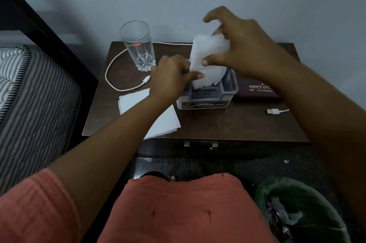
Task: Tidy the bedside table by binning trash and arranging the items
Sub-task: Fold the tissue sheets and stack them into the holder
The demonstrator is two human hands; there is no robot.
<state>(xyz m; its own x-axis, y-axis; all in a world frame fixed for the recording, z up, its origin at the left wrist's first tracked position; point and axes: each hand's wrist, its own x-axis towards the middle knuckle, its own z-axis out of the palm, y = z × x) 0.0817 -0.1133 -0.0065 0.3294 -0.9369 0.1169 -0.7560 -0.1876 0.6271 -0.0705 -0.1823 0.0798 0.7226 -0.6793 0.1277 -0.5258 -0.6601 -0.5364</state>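
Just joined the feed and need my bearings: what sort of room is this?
Most likely a bedroom, at the bedside: a striped mattress in a dark bed frame sits beside a small wooden table holding a drinking glass and a charging cable.

We find the box point(206, 102) mid-way across the bedside table point(237, 124), with the tissue point(206, 52) just above it. From the box: glass point(138, 44) at 10 o'clock, cable point(111, 76) at 9, folded papers point(164, 122) at 8, case point(255, 90) just beside at 3, plug point(274, 111) at 4. Off the table, the bin point(297, 183) sits on the floor at 5, the mattress point(29, 84) at 9.
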